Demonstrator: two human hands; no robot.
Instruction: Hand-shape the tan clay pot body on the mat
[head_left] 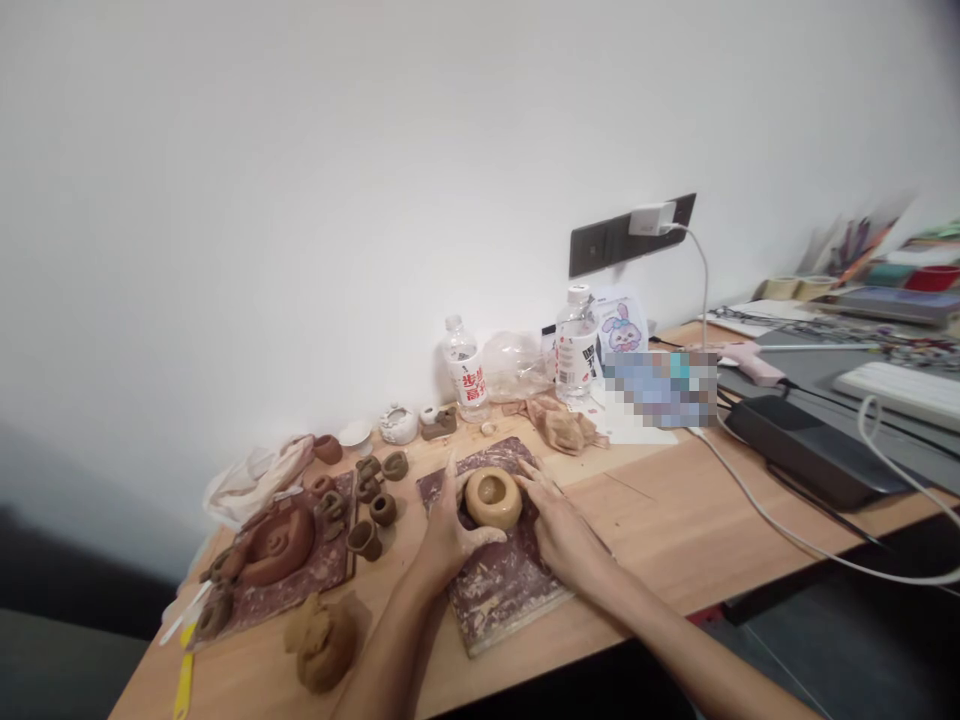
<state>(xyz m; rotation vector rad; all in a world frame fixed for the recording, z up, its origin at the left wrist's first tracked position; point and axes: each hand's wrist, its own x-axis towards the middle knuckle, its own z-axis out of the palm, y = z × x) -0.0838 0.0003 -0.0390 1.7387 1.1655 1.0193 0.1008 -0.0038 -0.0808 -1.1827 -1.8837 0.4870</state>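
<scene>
Head view: a thick round tan clay bowl (492,498) sat on a clay-smeared brown board (501,600), which lay on the pale wooden surface (637,530). The bowl was straight ahead of the person, between both hands. Being round, it showed no long axis. The left hand (450,530) lay at its near-left side, the right hand (559,525) at its right, neither clearly nearer. Both came in from the bottom edge, angled inward, wrists low. The left fingers (480,537) curved by the bowl's base; the right fingers (534,478) spread along its flank. Whether either hand gripped it, I could not tell.
</scene>
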